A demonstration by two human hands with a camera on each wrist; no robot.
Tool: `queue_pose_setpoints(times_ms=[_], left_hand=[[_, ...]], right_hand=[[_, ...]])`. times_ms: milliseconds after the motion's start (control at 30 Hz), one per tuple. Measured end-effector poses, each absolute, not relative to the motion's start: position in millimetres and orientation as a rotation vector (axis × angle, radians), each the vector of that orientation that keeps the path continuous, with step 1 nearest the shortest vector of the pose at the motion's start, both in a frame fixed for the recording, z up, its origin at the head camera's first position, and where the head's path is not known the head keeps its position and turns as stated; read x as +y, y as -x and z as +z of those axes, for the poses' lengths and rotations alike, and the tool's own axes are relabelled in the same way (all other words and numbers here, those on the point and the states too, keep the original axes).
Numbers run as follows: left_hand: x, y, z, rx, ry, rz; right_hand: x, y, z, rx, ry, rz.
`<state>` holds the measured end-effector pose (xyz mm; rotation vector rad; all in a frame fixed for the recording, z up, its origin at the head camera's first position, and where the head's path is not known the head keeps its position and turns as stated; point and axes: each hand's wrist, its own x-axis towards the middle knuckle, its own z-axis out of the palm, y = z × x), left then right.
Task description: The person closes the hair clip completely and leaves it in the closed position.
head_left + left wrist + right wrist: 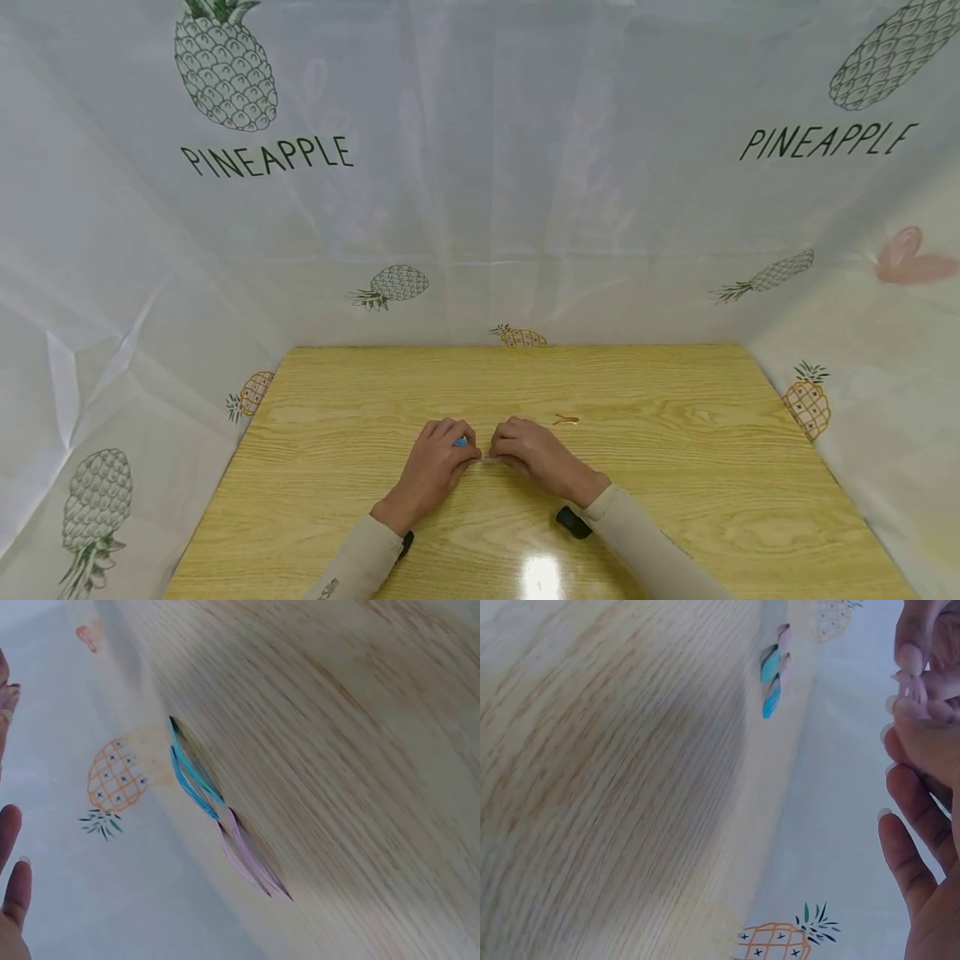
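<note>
In the head view my left hand (437, 458) and right hand (536, 452) meet near the middle of the table. Between their fingertips both pinch a small pale pink piece (913, 688), slim with parted prongs, like a snap hair clip. The fingers hide much of it. Several slim teardrop-shaped clips lie together on the table beyond the hands: a teal clip (196, 769), a blue clip (191, 791) and pink clips (251, 855). Part of a blue item (461, 441) shows by the left fingers. A thin orange-brown piece (566, 419) lies past the right hand.
The wood-grain table (637, 383) is enclosed at the back and sides by pale sheeting (495, 200) with pineapple prints. A black object (573, 522) is beside the right sleeve. Light glares off the table's near part.
</note>
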<state>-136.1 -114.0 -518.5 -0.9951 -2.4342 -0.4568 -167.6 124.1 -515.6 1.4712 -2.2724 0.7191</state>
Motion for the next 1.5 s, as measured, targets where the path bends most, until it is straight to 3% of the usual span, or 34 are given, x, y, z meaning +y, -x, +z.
queue_pose_setpoints(times_ms=[900,1500], left_hand=[[-127,135,-509,-2.755,0.707,-1.192],[-144,149,-511,-2.543,0.799,-0.465]], right_hand=[[106,169,-518,-2.18,-1.332,0.549],[78,177,-509,-2.466,-1.132,0.64]])
